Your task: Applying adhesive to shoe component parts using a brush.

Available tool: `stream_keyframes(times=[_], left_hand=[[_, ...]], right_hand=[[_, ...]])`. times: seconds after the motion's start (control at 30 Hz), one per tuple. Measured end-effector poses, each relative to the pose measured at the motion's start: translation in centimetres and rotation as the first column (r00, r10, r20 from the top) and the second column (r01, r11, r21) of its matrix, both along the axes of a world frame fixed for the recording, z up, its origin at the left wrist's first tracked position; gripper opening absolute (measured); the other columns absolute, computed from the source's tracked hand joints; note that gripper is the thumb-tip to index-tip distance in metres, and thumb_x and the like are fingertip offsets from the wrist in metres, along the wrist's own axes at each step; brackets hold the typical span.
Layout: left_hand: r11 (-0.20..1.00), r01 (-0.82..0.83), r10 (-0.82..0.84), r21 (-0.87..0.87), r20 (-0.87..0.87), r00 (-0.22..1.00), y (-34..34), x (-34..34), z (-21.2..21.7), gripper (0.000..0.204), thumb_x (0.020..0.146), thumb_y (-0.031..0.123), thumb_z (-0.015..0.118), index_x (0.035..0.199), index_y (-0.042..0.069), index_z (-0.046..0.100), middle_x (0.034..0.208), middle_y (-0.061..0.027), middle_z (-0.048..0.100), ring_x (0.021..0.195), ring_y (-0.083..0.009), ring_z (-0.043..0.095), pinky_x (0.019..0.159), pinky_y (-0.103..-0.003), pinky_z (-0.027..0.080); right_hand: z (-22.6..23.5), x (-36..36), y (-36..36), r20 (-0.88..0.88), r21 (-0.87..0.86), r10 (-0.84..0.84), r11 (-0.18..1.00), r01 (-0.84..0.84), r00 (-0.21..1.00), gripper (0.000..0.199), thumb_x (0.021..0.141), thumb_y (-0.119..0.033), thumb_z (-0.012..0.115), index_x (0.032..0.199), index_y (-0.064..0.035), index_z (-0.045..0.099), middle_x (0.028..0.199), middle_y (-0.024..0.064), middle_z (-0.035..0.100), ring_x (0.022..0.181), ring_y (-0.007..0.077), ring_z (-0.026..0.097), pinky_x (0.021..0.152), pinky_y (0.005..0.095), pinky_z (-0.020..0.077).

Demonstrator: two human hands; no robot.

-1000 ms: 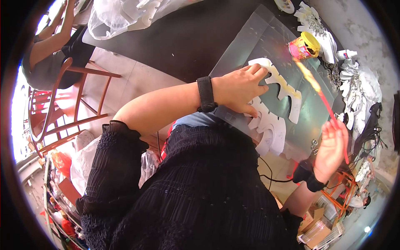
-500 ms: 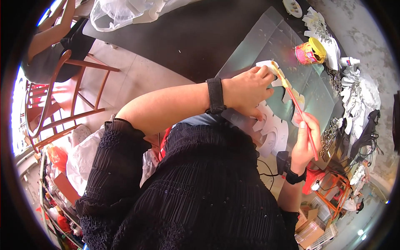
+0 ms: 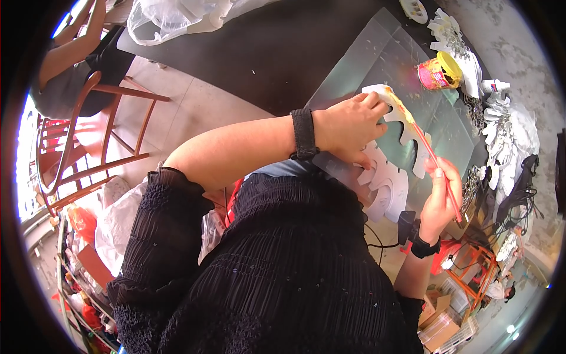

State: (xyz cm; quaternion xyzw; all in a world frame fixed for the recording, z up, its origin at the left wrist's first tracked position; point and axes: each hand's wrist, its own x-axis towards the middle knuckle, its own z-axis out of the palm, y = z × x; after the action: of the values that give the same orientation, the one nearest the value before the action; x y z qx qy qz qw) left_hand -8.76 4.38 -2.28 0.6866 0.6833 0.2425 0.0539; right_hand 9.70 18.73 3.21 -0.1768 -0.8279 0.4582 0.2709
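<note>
My left hand bends over a long white scalloped cut-out strip and holds it down with its fingertips. The strip lies on a clear sheet atop the dark table. Around a thin red stick, my right hand is closed. The stick's far end, coated in yellow paste, touches the strip beyond my left fingertips; whether it has bristles is hidden. Yellow paste shows along the strip's far part. Near my left thumb lie several overlapping white scalloped cut-outs.
A red and yellow tub stands on the sheet. Behind it are bunches of white pieces, a small white tube and dark cords. A plastic bag lies at far left; another person sits beside a wooden chair.
My right hand has drawn back slightly to the right and nearer to me, with the stick. More yellow paste shows at the stick's tip. My left hand stays almost in place.
</note>
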Motion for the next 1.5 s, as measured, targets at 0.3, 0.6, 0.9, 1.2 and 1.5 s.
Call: stream_keyframes(times=[0.3, 0.6, 0.9, 1.2, 1.5], left_hand=[[1.0, 0.001, -0.001, -0.025, 0.012, 1.0, 0.0, 0.0, 0.2, 0.064, 0.062, 0.046, 0.071, 0.106, 0.002, 0.057, 0.105, -0.0149, 0.045, 0.108, -0.0298, 0.04, 0.092, -0.037, 0.039], [1.0, -0.003, 0.004, -0.029, 0.017, 1.0, 0.0, 0.0, 0.1, 0.064, 0.061, 0.044, 0.072, 0.107, 0.002, 0.057, 0.106, -0.0145, 0.045, 0.109, -0.0292, 0.04, 0.092, -0.037, 0.039], [1.0, -0.005, 0.005, -0.021, -0.002, 1.0, 0.0, 0.0, 0.0, 0.065, 0.06, 0.045, 0.072, 0.107, 0.002, 0.058, 0.106, -0.0144, 0.045, 0.109, -0.029, 0.04, 0.092, -0.037, 0.039], [0.999, 0.006, -0.006, -0.047, -0.013, 1.0, 0.0, 0.0, 0.3, 0.067, 0.06, 0.046, 0.072, 0.108, 0.002, 0.057, 0.105, -0.0143, 0.045, 0.108, -0.029, 0.04, 0.091, -0.037, 0.039], [1.0, 0.013, -0.013, -0.027, -0.018, 1.0, 0.0, -0.1, 0.2, 0.067, 0.061, 0.045, 0.072, 0.109, 0.002, 0.056, 0.106, -0.0148, 0.045, 0.109, -0.0292, 0.04, 0.091, -0.037, 0.04]], right_hand=[[-0.3, -0.2, 0.9, 0.003, -0.231, -0.151, 0.962, 0.147, 0.989, 0.017, 0.089, -0.003, 0.046, 0.1, 0.0066, 0.055, 0.086, 0.0142, 0.062, 0.077, 0.0196, 0.062, 0.072, 0.0301, 0.051], [-0.9, -0.4, 0.8, 0.016, -0.415, -0.233, 0.883, 0.218, 0.972, 0.02, 0.092, -0.01, 0.045, 0.101, 0.0048, 0.054, 0.084, 0.012, 0.062, 0.069, 0.0186, 0.061, 0.065, 0.0304, 0.0515], [-2.5, 1.0, 1.5, -0.013, -0.721, -0.145, 0.687, 0.091, 0.989, 0.023, 0.092, -0.011, 0.045, 0.112, 0.0, 0.051, 0.1, 0.012, 0.058, 0.089, 0.0188, 0.058, 0.081, 0.0335, 0.048], [-5.0, 2.0, 2.6, -0.114, -0.963, -0.217, 0.266, -0.053, 0.97, 0.022, 0.089, -0.002, 0.046, 0.111, -0.0006, 0.052, 0.11, 0.016, 0.056, 0.101, 0.0224, 0.055, 0.092, 0.0345, 0.0452], [-4.1, 1.7, 1.2, -0.143, -0.849, -0.143, 0.527, -0.047, 0.979, 0.021, 0.09, -0.003, 0.044, 0.11, 0.0008, 0.051, 0.109, 0.0187, 0.055, 0.101, 0.0258, 0.055, 0.092, 0.0371, 0.0449]])
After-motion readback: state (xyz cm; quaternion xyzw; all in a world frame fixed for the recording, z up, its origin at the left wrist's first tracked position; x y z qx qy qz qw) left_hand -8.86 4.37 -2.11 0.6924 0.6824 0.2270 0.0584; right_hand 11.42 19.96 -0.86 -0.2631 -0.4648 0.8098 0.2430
